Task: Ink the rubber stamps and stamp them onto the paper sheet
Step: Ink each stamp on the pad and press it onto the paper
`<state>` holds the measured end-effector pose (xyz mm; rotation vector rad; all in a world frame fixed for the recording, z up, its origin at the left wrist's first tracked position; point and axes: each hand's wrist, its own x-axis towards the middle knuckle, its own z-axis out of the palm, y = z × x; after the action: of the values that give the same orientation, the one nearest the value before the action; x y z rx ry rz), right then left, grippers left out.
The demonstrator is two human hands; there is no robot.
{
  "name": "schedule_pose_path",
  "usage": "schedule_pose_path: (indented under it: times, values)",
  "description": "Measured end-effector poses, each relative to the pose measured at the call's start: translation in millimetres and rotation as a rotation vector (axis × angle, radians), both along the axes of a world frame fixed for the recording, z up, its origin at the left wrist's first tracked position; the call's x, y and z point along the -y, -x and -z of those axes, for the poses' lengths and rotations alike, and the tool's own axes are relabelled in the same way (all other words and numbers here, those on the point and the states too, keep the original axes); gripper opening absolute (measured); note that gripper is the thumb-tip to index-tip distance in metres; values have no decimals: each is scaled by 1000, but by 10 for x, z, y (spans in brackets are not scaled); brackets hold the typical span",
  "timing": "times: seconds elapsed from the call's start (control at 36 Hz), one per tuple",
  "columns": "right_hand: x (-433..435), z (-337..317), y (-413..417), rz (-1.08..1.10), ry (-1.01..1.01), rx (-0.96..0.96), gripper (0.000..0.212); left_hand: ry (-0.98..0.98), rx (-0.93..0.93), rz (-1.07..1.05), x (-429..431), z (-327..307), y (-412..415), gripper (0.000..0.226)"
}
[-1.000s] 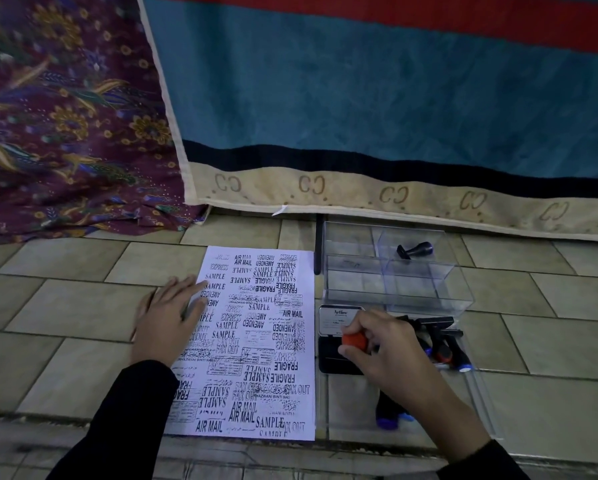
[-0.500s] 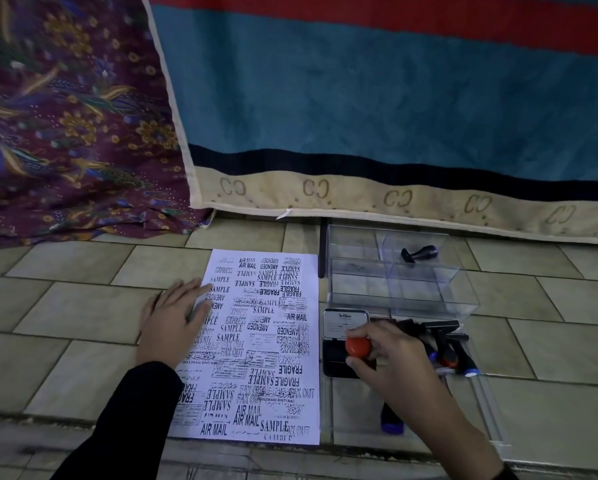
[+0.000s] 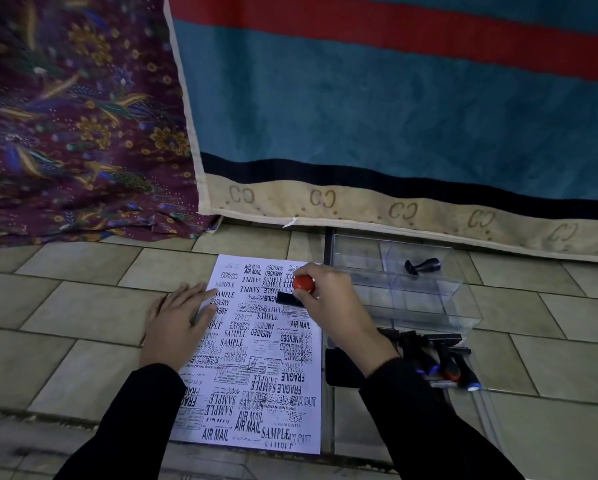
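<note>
Fingers of the left hand [image 3: 178,327] lie straight, pressing the paper sheet [image 3: 256,358] at its left edge, likely to steady it. Toward its far right, the right hand [image 3: 332,306] grips the red-knobbed rubber stamp [image 3: 303,283], base down for printing.

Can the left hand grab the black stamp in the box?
Probably not: the left hand holds the paper down, and the right hand with the red stamp blocks the way to the black stamp.

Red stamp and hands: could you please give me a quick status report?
Left hand flat, pinning the sheet. Right hand grips red stamp, base at sheet's upper right. Nothing in the way.
</note>
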<state>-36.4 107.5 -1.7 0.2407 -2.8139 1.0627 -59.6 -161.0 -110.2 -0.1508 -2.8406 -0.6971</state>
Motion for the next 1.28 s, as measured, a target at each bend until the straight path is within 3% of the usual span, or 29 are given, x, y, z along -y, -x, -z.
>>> schedule_pose_path:
  times: [0.28, 1.06, 1.28]
  values:
    - [-9, 179, 188, 3, -132, 29, 28, 16, -5, 3, 20, 22, 27, 53]
    - [4, 202, 132, 31, -113, 27, 22, -3, -28, 4, 2, 11, 15, 52]
    - [-361, -171, -21, 278, 299, -139, 34, 7, -21, 7, 7, 10, 11, 51]
